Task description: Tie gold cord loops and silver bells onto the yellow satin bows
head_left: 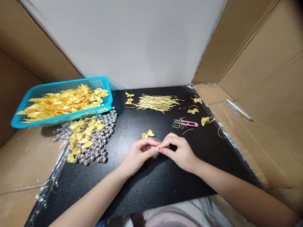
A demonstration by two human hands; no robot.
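Observation:
My left hand (139, 154) and my right hand (178, 151) meet fingertip to fingertip low over the black mat (146, 183). Both are pinched shut on a thin strand, probably gold cord, that runs up and left between them toward a small yellow bow (148, 134). Something small and silvery seems to sit under the left fingertips, but I cannot make it out. The bow lies on the mat just beyond my fingers.
A teal basket (104, 108) full of yellow bows sits far left. Silver bells (99, 142) and loose bows are heaped before it. A bundle of gold cords (157, 102), pink snips (187, 123) and several finished bows lie farther back. Cardboard walls stand either side.

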